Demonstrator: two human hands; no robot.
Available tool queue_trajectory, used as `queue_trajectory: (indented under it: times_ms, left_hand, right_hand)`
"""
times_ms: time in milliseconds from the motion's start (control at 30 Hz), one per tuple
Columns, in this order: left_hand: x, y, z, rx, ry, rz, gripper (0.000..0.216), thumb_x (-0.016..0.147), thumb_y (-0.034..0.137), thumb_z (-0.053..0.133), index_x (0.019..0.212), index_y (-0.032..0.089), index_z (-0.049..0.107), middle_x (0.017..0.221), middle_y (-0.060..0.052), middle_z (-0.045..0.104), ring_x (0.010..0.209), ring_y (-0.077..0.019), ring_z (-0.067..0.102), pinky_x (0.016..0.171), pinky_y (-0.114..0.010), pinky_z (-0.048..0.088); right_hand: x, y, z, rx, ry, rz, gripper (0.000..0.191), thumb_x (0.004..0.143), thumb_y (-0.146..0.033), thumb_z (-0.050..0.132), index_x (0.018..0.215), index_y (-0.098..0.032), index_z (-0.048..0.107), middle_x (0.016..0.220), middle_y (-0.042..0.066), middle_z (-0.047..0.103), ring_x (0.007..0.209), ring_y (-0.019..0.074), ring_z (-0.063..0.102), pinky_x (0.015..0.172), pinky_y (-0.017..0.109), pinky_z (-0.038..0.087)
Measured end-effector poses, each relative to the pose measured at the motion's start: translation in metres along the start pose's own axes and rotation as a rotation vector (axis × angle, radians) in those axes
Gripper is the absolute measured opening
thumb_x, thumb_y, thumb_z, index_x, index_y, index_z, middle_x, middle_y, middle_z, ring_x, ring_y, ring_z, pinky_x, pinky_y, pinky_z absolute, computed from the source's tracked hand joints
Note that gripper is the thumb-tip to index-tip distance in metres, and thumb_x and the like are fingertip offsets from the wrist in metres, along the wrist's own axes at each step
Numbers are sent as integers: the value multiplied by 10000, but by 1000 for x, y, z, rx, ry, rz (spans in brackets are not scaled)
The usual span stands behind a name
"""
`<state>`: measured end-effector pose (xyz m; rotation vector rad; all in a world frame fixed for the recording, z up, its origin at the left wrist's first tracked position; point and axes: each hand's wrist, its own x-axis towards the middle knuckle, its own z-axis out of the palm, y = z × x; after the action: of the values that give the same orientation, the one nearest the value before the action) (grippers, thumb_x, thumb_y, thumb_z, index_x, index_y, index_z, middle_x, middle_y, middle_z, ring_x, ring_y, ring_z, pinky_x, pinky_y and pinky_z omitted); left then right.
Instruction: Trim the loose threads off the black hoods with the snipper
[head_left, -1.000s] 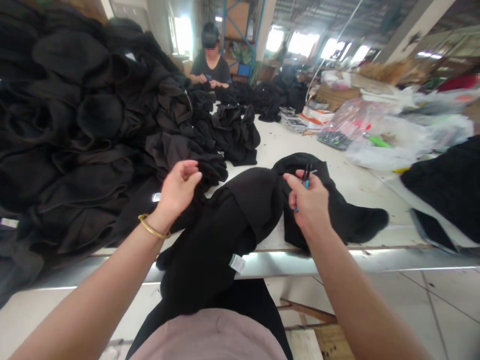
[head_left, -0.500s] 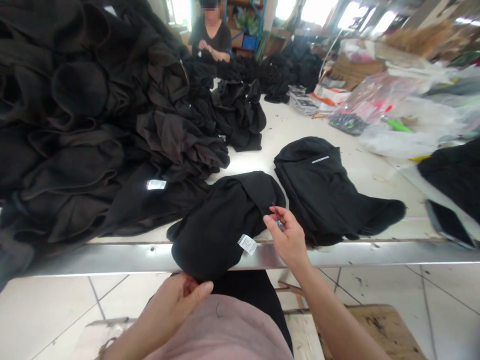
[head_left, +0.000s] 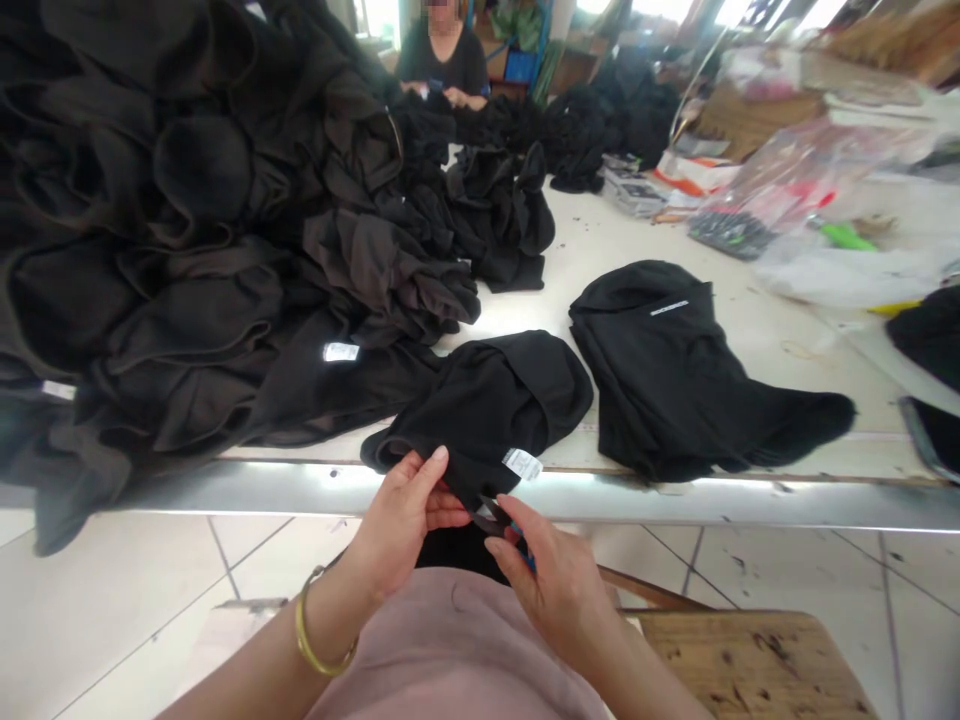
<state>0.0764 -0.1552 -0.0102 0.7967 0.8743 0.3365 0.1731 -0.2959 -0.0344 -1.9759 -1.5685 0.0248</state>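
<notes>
My left hand (head_left: 401,520) pinches the hem of a folded black garment (head_left: 487,400) at the table's edge, its fingers under and over the cloth. My right hand (head_left: 551,590) grips small thread snips (head_left: 495,518) with blue handles, and their dark blades lie against that same cloth near my left fingers. A white care label (head_left: 523,463) sticks out of the garment just right of the snips. Another black garment (head_left: 675,375), with a thin white strip on it, lies flat to the right, apart from my hands.
A large heap of black garments (head_left: 150,250) fills the table's left side, and more lie beyond it. Clear plastic bags (head_left: 795,180) sit at the right. A person (head_left: 442,55) works at the far end. The table's metal edge (head_left: 570,495) runs across, with a wooden stool (head_left: 750,665) below.
The black garment has been drawn to the table's near edge. Both hands have come back toward my body, and my left hand now holds the cloth beside the snips.
</notes>
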Motion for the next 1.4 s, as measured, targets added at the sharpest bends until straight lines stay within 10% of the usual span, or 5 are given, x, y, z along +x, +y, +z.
queue_trajectory:
  times_ms: [567, 800, 1033, 1233, 1400]
  left_hand:
    - [1, -4, 1, -94, -35, -116, 175, 788, 303, 578, 745, 146, 513, 601, -3, 593, 505, -100, 590, 491, -192, 503]
    - [-7, 9, -1, 87, -307, 194, 198, 786, 247, 579, 963, 162, 603, 943, -47, 640, 906, -158, 599, 852, -272, 464]
    - [3, 10, -10, 526, -208, 316, 629, 824, 368, 509, 1374, 298, 211, 773, 31, 620, 756, -145, 584, 748, -320, 472]
    - [10, 0, -6, 557, -264, 264, 332, 794, 318, 547, 1105, 208, 573, 827, -17, 600, 753, -137, 546, 703, -266, 443]
    - [12, 3, -7, 576, -237, 252, 341, 796, 354, 533, 1090, 185, 572, 790, -27, 591, 714, -148, 540, 655, -270, 431]
  right_hand:
    - [8, -2, 4, 59, 168, 72, 236, 879, -289, 440, 1058, -150, 506, 863, 99, 669, 681, 188, 655, 567, 279, 516]
    - [23, -3, 14, 555, 314, 404, 222, 755, -211, 587, 968, -211, 523, 854, 25, 619, 721, 138, 606, 658, 261, 500]
    - [34, -3, 8, 1399, -13, 740, 161, 798, -325, 536, 874, -208, 455, 453, -131, 359, 253, 5, 188, 280, 138, 131]
    - [27, 11, -1, 821, -43, 583, 225, 861, -409, 459, 951, -207, 496, 627, -43, 561, 413, 65, 473, 387, 171, 368]
    - [21, 21, -29, 156, -70, 180, 262, 883, -325, 444, 1086, -169, 502, 948, 70, 642, 820, 183, 619, 693, 286, 476]
